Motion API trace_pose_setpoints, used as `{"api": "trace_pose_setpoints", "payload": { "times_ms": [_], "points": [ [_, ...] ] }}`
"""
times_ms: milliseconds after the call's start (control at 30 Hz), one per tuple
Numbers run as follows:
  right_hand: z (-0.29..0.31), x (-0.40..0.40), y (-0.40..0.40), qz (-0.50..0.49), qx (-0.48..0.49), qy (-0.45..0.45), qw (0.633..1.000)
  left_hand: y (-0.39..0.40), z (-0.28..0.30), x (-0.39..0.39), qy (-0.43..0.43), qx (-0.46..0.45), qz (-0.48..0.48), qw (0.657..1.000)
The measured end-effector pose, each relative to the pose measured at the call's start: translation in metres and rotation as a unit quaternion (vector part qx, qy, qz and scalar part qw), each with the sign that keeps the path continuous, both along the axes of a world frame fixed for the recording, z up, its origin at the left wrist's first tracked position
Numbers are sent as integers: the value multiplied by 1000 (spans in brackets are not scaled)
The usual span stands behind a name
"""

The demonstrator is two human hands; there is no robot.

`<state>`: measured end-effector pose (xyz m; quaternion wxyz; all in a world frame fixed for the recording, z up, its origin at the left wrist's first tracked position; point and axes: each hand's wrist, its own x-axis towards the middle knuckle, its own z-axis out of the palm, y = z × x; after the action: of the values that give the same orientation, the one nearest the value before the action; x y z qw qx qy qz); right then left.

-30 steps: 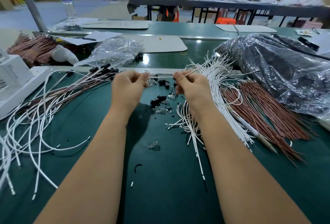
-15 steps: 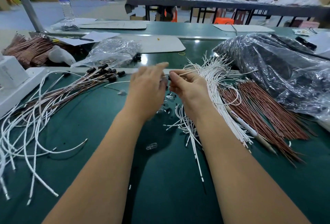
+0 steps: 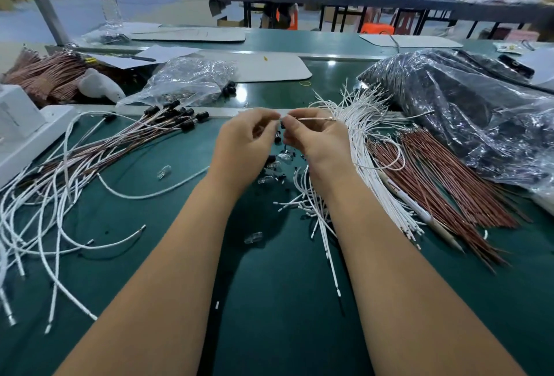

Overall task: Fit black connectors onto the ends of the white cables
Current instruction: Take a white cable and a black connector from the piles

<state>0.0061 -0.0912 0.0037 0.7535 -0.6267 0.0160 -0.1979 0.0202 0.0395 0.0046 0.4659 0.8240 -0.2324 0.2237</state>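
My right hand (image 3: 319,140) pinches a thin cable (image 3: 317,118) and holds it level above the green table (image 3: 269,285). My left hand (image 3: 245,143) is curled, its fingertips meeting the cable's left end, where a small black connector (image 3: 282,125) shows, mostly hidden. Loose black connectors (image 3: 271,159) and clear bulbs lie under the hands. A bundle of white cables (image 3: 362,123) fans out to the right. On the left lie cables that have black connectors fitted (image 3: 183,116).
Red-brown wires (image 3: 443,183) and a dark plastic bag (image 3: 479,117) fill the right side. A clear bag of parts (image 3: 186,78) sits behind the hands. A white device (image 3: 27,129) stands at the left edge among loose white cables (image 3: 45,195).
The white cable stretched between both hands was dropped to the left. My left hand reached forward over the connectors and came back curled to a new cable in my right hand.
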Motion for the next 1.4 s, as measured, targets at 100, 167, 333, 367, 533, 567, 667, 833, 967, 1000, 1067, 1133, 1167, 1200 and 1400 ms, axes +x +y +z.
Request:
{"api": "trace_pose_setpoints", "payload": {
  "times_ms": [100,167,333,367,533,567,667,833,967,1000,1067,1133,1167,1200,1400],
  "points": [
    [1,-1,1,21,12,-9,1000,0,-1,1,37,-79,-17,996],
    [1,-2,0,29,9,-17,999,6,-2,5,56,-113,-19,992],
    [2,-3,-12,-49,-62,-32,996,18,-5,15,95,-134,5,986],
    [3,-3,-14,-68,-86,-37,993,20,-5,16,98,-133,6,986],
    [3,-5,-14,-132,-217,-77,964,26,-5,18,99,-129,2,987],
    [3,-6,-13,-140,-234,-86,958,26,-5,18,100,-128,1,987],
    [4,-7,-13,-155,-282,-108,941,27,-6,18,107,-123,4,987],
    [5,-9,-12,-154,-305,-104,934,30,-5,18,82,-89,20,992],
    [8,-9,-12,-106,-188,-44,975,29,-6,15,30,-9,41,999],
    [8,-9,-13,-96,-157,-34,982,28,-6,14,13,6,44,999],
    [8,-10,-12,-91,-144,-28,985,24,-4,12,-22,26,47,998],
    [8,-10,-10,-89,-178,-35,979,21,-3,10,-44,38,46,997],
    [7,-10,-8,-85,-201,-37,975,19,-3,10,-51,46,43,997],
    [7,-11,-6,-81,-223,-37,971,16,-3,9,-55,55,39,996],
    [7,-11,-4,-75,-252,-26,965,7,-2,4,-13,24,13,1000]
  ]
}}
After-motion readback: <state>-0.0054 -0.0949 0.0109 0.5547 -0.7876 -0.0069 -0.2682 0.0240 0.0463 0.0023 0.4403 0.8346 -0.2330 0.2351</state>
